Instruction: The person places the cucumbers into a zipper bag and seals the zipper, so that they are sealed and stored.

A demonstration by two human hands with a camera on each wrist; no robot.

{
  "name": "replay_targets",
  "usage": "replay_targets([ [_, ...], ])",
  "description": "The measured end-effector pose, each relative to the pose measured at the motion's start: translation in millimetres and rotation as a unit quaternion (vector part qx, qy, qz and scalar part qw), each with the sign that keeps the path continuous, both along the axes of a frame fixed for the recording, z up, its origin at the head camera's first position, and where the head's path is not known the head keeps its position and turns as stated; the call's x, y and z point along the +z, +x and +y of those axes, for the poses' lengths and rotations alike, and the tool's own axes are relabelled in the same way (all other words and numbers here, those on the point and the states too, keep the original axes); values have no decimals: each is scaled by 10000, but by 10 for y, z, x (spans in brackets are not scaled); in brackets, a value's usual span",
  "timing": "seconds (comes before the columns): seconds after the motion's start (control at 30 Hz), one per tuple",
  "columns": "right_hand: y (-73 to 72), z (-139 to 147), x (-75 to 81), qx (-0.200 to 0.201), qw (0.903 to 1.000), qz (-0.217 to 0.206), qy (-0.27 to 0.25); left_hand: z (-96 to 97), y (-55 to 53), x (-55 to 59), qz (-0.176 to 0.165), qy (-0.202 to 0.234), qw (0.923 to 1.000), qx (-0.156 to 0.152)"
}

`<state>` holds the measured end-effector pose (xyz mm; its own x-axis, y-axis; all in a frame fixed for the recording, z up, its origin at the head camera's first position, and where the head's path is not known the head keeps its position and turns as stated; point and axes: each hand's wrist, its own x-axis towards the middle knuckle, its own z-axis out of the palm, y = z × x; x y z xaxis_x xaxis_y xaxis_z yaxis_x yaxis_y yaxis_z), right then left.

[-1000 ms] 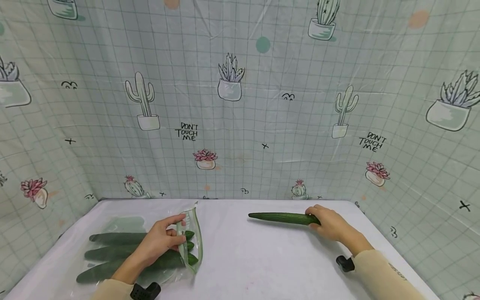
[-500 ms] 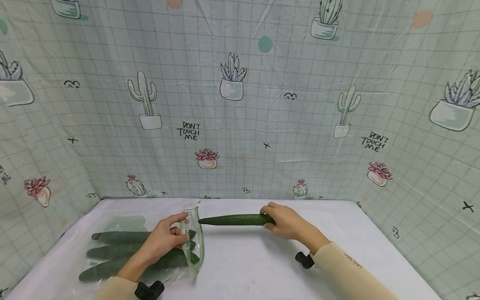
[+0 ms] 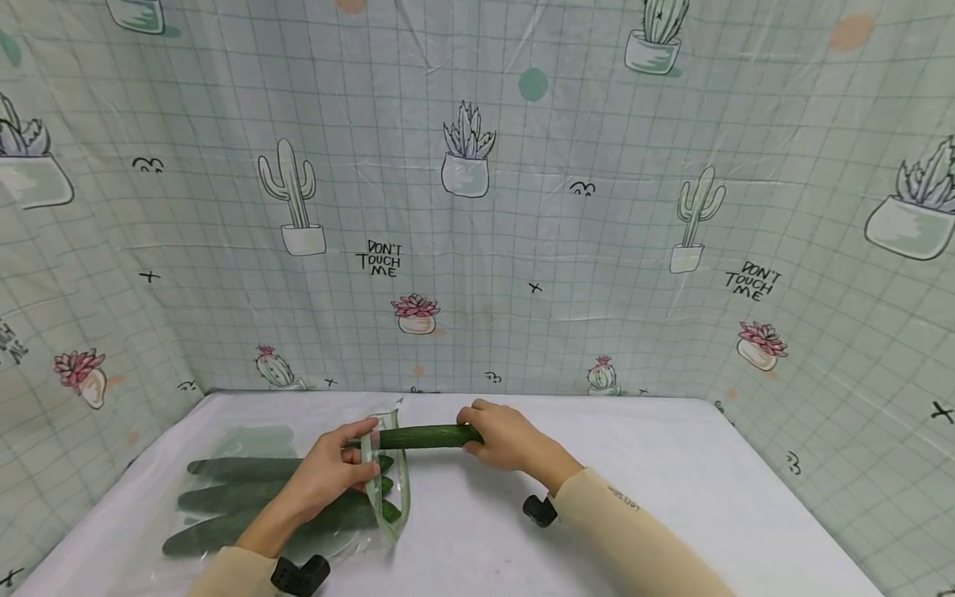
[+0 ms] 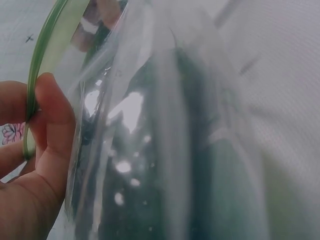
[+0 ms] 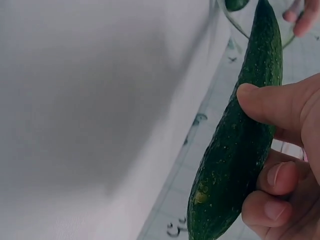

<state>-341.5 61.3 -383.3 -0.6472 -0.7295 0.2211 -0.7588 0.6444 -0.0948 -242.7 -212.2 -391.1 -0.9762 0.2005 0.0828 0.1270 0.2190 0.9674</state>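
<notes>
My right hand (image 3: 503,435) grips a dark green cucumber (image 3: 429,437) near its right end. The cucumber's narrow left tip is inside the mouth of a clear zip bag (image 3: 406,489). My left hand (image 3: 328,477) pinches the bag's green-edged rim (image 4: 37,65) between thumb and fingers, so the mouth stands apart. Inside the bag lie several cucumbers (image 3: 239,501) side by side, their ends toward the mouth. In the right wrist view, the thumb and fingers wrap the bumpy held cucumber (image 5: 235,145), its far end at the bag.
The bag lies on a white-covered table (image 3: 597,514), its left half. A grid-patterned curtain (image 3: 492,249) with cactus prints stands behind and on both sides of the table.
My right hand has moved left with the cucumber, from the table's right side to the bag, and its tip has entered the mouth. The left hand has kept its hold on the rim.
</notes>
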Motion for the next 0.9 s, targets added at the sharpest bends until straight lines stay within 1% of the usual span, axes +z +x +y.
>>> replay_targets([
  [0.13,-14,-159,-10,7,10000,-40,46,-1,-3,-3,14,25,10000,5],
  [0.37,-11,-432,73,39,9997,-149,208,8,-8,9,-12,-24,10000,70],
  [0.47,-16,-531,88,63,9996,-176,199,12,-3,16,-44,-63,9999,71],
  [0.7,-53,-696,26,60,9996,-172,206,34,5,19,-129,-94,9998,83],
  [0.9,-58,-816,-33,135,9993,-299,156,38,2,-7,-220,-90,9997,24],
])
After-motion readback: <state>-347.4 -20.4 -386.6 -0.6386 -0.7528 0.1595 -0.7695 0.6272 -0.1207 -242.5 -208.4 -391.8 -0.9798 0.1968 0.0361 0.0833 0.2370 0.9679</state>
